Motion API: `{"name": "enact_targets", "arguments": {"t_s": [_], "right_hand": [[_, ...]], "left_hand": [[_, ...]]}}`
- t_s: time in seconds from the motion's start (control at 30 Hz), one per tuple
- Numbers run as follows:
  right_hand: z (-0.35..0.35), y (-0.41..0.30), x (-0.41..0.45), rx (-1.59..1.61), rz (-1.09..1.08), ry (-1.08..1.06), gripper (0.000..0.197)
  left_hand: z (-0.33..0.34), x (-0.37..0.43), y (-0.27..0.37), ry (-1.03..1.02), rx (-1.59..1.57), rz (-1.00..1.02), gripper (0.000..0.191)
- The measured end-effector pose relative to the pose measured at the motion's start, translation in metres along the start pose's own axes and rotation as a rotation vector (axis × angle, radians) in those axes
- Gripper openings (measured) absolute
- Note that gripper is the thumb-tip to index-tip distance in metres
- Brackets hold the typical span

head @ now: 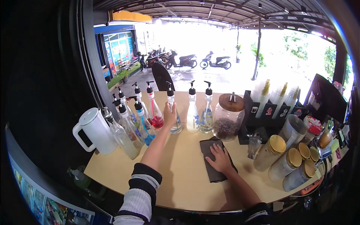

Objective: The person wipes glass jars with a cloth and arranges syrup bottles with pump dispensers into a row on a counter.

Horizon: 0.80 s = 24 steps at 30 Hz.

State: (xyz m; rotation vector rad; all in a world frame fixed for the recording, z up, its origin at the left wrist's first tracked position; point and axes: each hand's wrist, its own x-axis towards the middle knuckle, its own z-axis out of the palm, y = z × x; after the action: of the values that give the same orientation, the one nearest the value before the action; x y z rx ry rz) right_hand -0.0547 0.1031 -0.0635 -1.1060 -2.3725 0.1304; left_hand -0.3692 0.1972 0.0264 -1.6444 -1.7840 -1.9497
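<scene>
My left hand (pixel 170 114) grips the neck of a clear glass pump bottle (pixel 176 126) with a black pump top, standing on the wooden counter (pixel 182 166). Under my right hand (pixel 219 159) lies a folded dark cloth (pixel 212 172), with my palm flat and fingers spread on it. Left of the held bottle are a pump bottle with red liquid (pixel 157 119) and one with blue liquid (pixel 148 137). A bottle of white liquid (pixel 193 119) and another clear pump bottle (pixel 207 121) stand to its right.
A white lidded pitcher (pixel 92 132) stands at the left. Toward the right are a wood-lidded glass jar (pixel 228 123), a black holder (pixel 247 118) with stacked plastic cups (pixel 260 97), a clear jug (pixel 292 129) and several gold-lidded canisters (pixel 268 154). Scooters (pixel 215 60) are parked outside.
</scene>
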Motion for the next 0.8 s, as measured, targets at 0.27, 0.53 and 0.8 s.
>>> {"name": "enact_targets", "arguments": {"t_s": [0.27, 0.53, 0.8], "right_hand": [[-0.001, 0.004, 0.0, -0.004, -0.016, -0.003, 0.061], [0.012, -0.018, -0.001, -0.163, -0.054, -0.072, 0.069], [0.072, -0.114, 0.053, -0.072, -0.117, -0.13, 0.075]], "left_hand": [[-0.037, -0.056, 0.031, 0.023, -0.13, 0.113, 0.029], [-0.122, -0.108, 0.062, -0.089, -0.333, 0.076, 0.028], [-0.182, -0.136, 0.051, -0.12, -0.232, 0.045, 0.034]]}}
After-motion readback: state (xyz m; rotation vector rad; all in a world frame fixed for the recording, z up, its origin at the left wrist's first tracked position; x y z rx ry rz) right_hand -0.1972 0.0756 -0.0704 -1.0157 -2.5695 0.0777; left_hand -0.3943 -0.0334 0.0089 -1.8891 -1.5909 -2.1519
